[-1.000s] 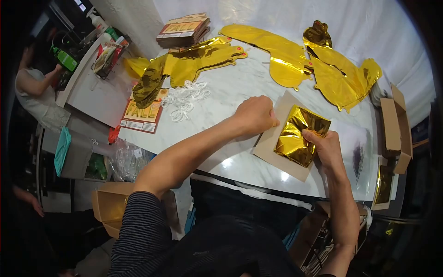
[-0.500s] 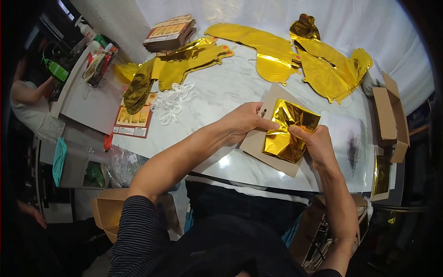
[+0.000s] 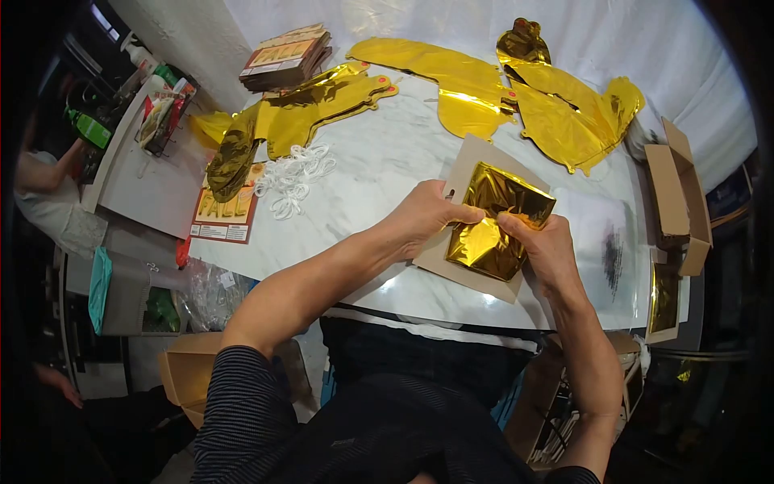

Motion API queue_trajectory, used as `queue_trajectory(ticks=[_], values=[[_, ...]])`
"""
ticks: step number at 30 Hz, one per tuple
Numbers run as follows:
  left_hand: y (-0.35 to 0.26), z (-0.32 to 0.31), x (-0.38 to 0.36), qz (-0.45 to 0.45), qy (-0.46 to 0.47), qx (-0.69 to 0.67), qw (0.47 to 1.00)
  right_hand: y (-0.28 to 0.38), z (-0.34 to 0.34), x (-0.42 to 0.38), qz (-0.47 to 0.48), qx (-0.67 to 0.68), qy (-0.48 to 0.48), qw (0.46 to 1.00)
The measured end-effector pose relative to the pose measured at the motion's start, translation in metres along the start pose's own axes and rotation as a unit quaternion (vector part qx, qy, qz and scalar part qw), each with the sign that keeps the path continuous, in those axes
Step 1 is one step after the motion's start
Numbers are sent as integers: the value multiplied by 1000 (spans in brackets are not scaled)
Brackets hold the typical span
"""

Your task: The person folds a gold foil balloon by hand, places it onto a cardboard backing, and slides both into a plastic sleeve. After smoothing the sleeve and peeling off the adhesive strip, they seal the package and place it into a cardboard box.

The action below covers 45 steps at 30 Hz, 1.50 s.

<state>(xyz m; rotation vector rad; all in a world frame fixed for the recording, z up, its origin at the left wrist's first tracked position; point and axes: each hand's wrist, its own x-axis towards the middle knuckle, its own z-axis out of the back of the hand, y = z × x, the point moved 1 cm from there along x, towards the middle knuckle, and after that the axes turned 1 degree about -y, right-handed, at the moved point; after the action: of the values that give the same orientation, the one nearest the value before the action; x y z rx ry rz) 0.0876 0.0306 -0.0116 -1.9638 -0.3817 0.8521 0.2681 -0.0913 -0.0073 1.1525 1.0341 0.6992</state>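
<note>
Both hands hold a folded gold foil balloon (image 3: 493, 250) flat against a brown cardboard sheet (image 3: 484, 152) with a hang slot. My left hand (image 3: 427, 216) is closed on the left edge, its thumb pressing on the foil and its fingers hidden behind the sheet. My right hand (image 3: 550, 246) is closed on the right side, with its thumb near the left thumb at the middle of the crinkled foil. Behind them lie flat gold foil balloons (image 3: 476, 85). To the left are white string bundles (image 3: 292, 179) and a printed "FALL" card (image 3: 224, 216).
A stack of printed cards (image 3: 284, 60) stands at the back left beside more gold balloons (image 3: 302, 117). An open cardboard box (image 3: 671, 198) and a clear plastic sheet (image 3: 592, 242) are on the right. Another person's arm (image 3: 52, 173) shows at the far left.
The view has shifted slightly, so the table items sit a little lower to the left. The foil looks flatter and squarer on the sheet under my thumbs, which are slightly farther apart.
</note>
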Motion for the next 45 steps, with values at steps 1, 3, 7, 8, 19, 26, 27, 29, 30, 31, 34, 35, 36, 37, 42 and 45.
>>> queue_trajectory(ticks=[1, 3, 7, 8, 19, 26, 27, 29, 30, 31, 34, 35, 36, 37, 42, 45], values=[[1, 1, 1, 1, 2, 0, 1000, -2, 1, -1, 12, 3, 3, 1000], [1, 4, 1, -29, -19, 28, 999, 5, 4, -7, 25, 5, 4, 1000], [-4, 6, -2, -27, -19, 27, 999, 20, 14, -23, -6, -6, -16, 1000], [-5, 5, -3, -31, -17, 12, 999, 18, 18, -25, 7, 0, -42, 999], [-2, 2, -2, -41, -16, -8, 999, 4, 26, -40, -2, -54, -13, 998], [0, 4, 0, -37, -15, -25, 999, -12, 26, -43, 56, -118, -25, 991], [-2, 4, 0, -45, -19, -12, 999, -15, 27, -41, 111, -167, -51, 978], [-5, 4, -2, -46, -25, 7, 999, -15, 21, -42, 148, -156, -124, 969], [-7, 2, -4, -48, -29, 27, 998, -14, 20, -44, 185, -143, -198, 952], [-7, 1, -5, -47, -28, 27, 998, -14, 21, -44, 184, -143, -199, 952], [-9, -6, -7, -34, 14, 41, 998, -1, 22, -46, 23, 72, -13, 997], [-8, -9, -9, -30, 25, 50, 998, -6, 23, -44, 23, 72, -14, 997], [-7, -12, -10, -26, 35, 59, 997, -15, 25, -41, 18, 63, -26, 997], [-6, -13, -11, -25, 34, 60, 997, -19, 26, -39, 12, 55, -37, 998], [-4, -15, -11, -24, 42, 62, 997, -20, 27, -44, 1, 123, -33, 992], [-7, -15, -12, 7, 23, 18, 1000, -21, 40, -52, -18, 107, -17, 994]])
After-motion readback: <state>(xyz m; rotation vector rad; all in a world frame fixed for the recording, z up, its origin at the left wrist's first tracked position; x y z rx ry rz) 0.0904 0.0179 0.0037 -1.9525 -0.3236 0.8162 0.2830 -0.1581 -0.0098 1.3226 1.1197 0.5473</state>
